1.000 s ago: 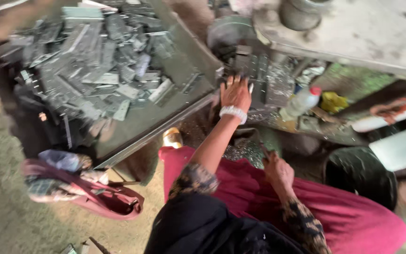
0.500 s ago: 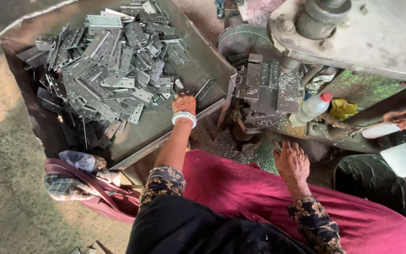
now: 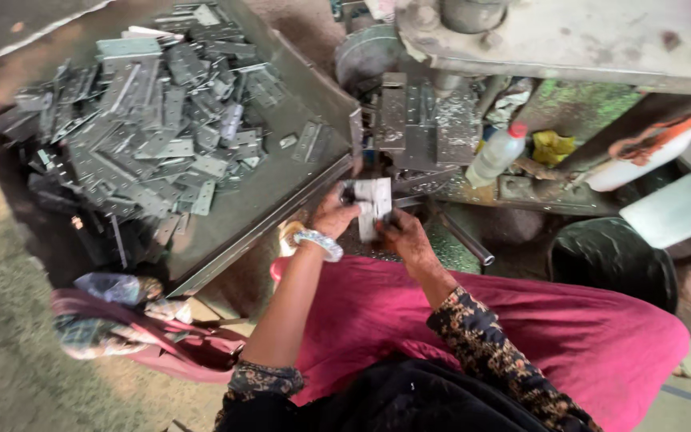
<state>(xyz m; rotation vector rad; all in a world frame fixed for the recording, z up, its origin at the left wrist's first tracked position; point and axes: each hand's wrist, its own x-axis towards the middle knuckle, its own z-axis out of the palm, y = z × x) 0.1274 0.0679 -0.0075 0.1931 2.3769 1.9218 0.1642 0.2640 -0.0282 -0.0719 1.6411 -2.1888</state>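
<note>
Far to the left of the grip, low in the view: a pink cloth bag [image 3: 153,344] with a crumpled plastic bundle [image 3: 113,286] on top, lying on the ground.

Above that, up and left of the grip: a large tilted grey metal tray [image 3: 281,200], loaded with a heap of flat grey metal hinge plates [image 3: 145,136], many with small holes.

At the grip itself: left hand [image 3: 336,218], with a beaded white bracelet [image 3: 319,242] at the wrist, closed around the left edge of a small flat pale metal plate [image 3: 373,206]. Right hand [image 3: 405,238] clasped on the lower right edge of the same plate. Plate held upright between both hands, just above the lap in pink cloth [image 3: 521,320], close to the lower corner of the tray. Fingers dark with grime.

Just above the grip: a stack of darker grey metal plates [image 3: 421,128] standing on a dirty machine bed [image 3: 473,188].

Right of the grip, a little higher: a white plastic bottle with red cap [image 3: 496,154], leaning, and a crumpled yellow rag [image 3: 552,147] beside it.

Further right and lower: a round black bucket [image 3: 613,260], near the knee.

Top right, well apart from the grip: a heavy grey machine table [image 3: 585,36].
</note>
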